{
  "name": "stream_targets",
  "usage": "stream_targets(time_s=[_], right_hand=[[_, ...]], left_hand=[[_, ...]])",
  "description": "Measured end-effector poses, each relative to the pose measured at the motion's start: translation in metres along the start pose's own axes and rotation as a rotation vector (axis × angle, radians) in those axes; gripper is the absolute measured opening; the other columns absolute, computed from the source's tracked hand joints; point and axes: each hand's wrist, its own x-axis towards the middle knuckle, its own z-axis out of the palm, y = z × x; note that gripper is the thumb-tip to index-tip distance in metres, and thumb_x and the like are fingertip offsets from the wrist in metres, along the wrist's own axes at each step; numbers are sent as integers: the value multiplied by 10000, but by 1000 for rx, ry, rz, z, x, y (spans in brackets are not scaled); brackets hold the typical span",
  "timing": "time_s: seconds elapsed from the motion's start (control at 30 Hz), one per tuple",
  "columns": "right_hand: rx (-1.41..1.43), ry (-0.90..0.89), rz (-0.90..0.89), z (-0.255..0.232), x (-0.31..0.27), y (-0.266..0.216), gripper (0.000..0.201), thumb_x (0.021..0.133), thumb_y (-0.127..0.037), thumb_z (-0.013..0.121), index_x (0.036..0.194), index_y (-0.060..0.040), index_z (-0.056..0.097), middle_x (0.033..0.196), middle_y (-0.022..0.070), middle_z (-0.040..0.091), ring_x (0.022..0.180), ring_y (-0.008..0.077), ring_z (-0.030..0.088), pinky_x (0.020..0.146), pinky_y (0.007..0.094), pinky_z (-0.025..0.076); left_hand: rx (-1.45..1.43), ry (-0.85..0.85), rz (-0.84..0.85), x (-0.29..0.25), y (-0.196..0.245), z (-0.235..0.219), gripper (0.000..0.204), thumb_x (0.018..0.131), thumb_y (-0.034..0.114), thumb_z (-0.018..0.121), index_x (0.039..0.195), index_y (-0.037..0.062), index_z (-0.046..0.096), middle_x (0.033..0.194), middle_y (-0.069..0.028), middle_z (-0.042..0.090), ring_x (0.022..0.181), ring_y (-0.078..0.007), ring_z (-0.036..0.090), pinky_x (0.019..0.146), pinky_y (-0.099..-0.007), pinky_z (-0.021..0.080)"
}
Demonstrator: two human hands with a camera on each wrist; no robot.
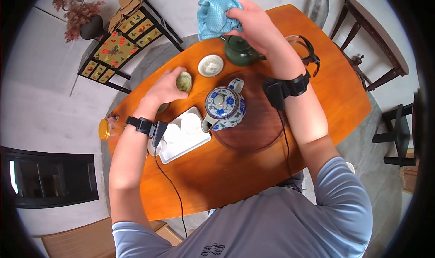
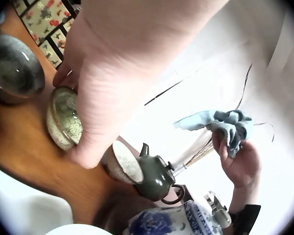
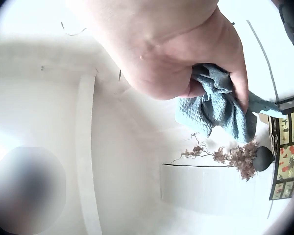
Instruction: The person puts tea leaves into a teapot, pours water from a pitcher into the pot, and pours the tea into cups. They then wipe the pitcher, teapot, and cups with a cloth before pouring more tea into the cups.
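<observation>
A bunched light-blue cloth [image 1: 217,18] is gripped by my right hand [image 1: 256,26], raised at the far edge of the table above the dark green teapot [image 1: 240,51]. The right wrist view shows the cloth [image 3: 218,105] pinched between thumb and fingers. My left hand [image 1: 168,86] holds a small greenish cup [image 1: 184,81] by its sides; in the left wrist view the thumb and fingers span the cup [image 2: 63,120]. Just beyond it sits a pale speckled bowl [image 1: 211,65]. A dark bowl [image 2: 14,68] stands on the other side, mostly hidden in the head view.
A blue-and-white teapot [image 1: 222,106] stands at the edge of a round dark wooden board [image 1: 253,133]. Left of it, a white tray [image 1: 186,147] holds white cups. A yellow-lidded jar [image 1: 105,129] is at the left edge; a clear, dark-framed object [image 1: 310,54] lies at the right.
</observation>
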Motion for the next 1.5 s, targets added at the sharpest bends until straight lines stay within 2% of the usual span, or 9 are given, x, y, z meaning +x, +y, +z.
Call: stream_targets(time_s=[0.33, 0.4, 0.47, 0.6, 0.87, 0.97, 1.13, 1.3, 1.5], right_hand=[[34, -114, 12, 33, -16, 0, 430, 1036, -96, 478, 1463, -70, 517, 1265, 55, 652, 1103, 142, 665, 926, 352, 587], [277, -208, -61, 55, -24, 14, 432, 1067, -180, 434, 1483, -89, 505, 1271, 54, 639, 1147, 127, 646, 907, 311, 573], [58, -284, -302, 65, -25, 42, 450, 1127, -298, 362, 1517, -97, 465, 1306, 53, 600, 1154, 128, 599, 938, 297, 522], [381, 78, -457, 93, -48, 37, 458, 1155, -365, 296, 1402, -62, 534, 1150, 36, 618, 926, 91, 578, 753, 232, 484], [615, -99, -52, 60, -65, 0, 344, 1050, -256, 568, 1318, -42, 598, 1231, 59, 685, 1075, 167, 693, 848, 319, 587], [165, -206, 194, 51, -52, -7, 342, 1040, -297, 583, 1255, -37, 636, 1104, 76, 717, 917, 168, 707, 720, 323, 568], [-181, -238, 283, 42, -56, -17, 314, 1049, -259, 584, 1187, 2, 692, 1051, 33, 709, 927, 127, 672, 777, 303, 559], [-79, -231, 61, 46, -56, 0, 255, 991, 0, 500, 1109, 27, 725, 1004, 56, 724, 838, 130, 674, 678, 311, 567], [133, -151, 184, 75, -77, -13, 214, 1048, -87, 599, 1190, 46, 688, 1059, 49, 723, 930, 112, 668, 820, 272, 559]], left_hand=[[-201, 640, -88, -33, 103, -89, 764, 951, 566, 588, 1372, -67, 509, 1251, -290, 656, 1193, -400, 652, 1047, -442, 473], [-220, 672, -29, -40, 133, -94, 728, 966, 551, 567, 1346, -67, 504, 1234, -306, 660, 1153, -426, 671, 1021, -465, 489], [-195, 676, 15, -45, 156, -91, 693, 966, 528, 577, 1325, -60, 505, 1231, -315, 652, 1143, -442, 670, 999, -476, 501], [-65, 708, 194, -60, 182, -86, 604, 956, 460, 630, 1262, -46, 508, 1206, -329, 635, 1098, -482, 662, 943, -503, 530], [373, 764, 442, -86, 191, -84, 692, 756, 276, 827, 1336, 46, 529, 1219, -163, 552, 917, -387, 676, 764, -449, 577], [473, 590, 490, -91, 181, -87, 778, 667, 314, 887, 1318, 63, 544, 1190, -131, 545, 854, -357, 668, 682, -439, 575], [509, 605, 498, -100, 171, -83, 681, 669, 298, 883, 1252, 114, 585, 1070, -117, 555, 821, -317, 692, 667, -418, 577], [398, 673, 424, -111, 160, -74, 690, 701, 308, 873, 1297, 103, 590, 1141, -110, 574, 852, -357, 675, 712, -440, 559], [49, 799, 244, -133, 151, -56, 729, 730, 313, 874, 1364, 103, 582, 1168, -121, 611, 939, -384, 683, 781, -447, 570]])
